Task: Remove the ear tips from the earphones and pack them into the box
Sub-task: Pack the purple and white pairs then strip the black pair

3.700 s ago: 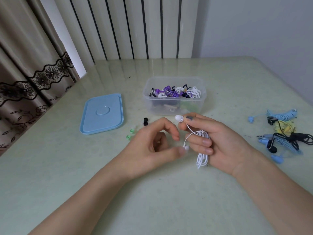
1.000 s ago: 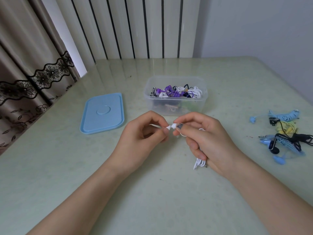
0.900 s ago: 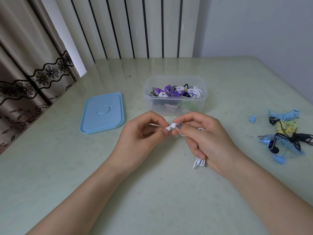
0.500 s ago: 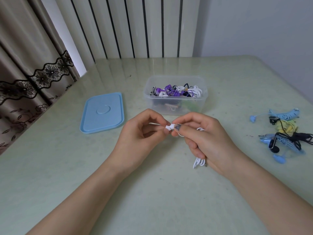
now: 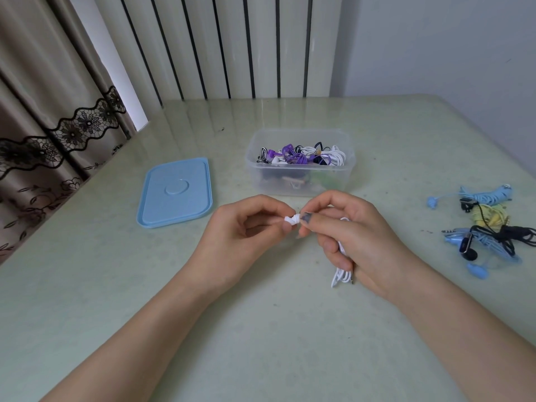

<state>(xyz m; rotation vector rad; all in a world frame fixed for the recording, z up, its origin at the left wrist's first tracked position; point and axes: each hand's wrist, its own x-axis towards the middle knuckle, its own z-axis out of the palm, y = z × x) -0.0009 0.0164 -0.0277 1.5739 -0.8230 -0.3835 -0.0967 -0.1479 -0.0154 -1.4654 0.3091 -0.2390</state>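
A pale green table [image 5: 290, 343] with a glossy, faintly mottled top fills most of the view. Along its left edge hangs a beige curtain [image 5: 37, 91] with a band of black floral lace [image 5: 72, 129] running across it and a dark leaf pattern lower down. Behind the far edge of the table stands a white panel with thin black vertical stripes [image 5: 220, 47], mirrored faintly in the tabletop. To the right of the panel is a plain pale grey wall [image 5: 441, 44].
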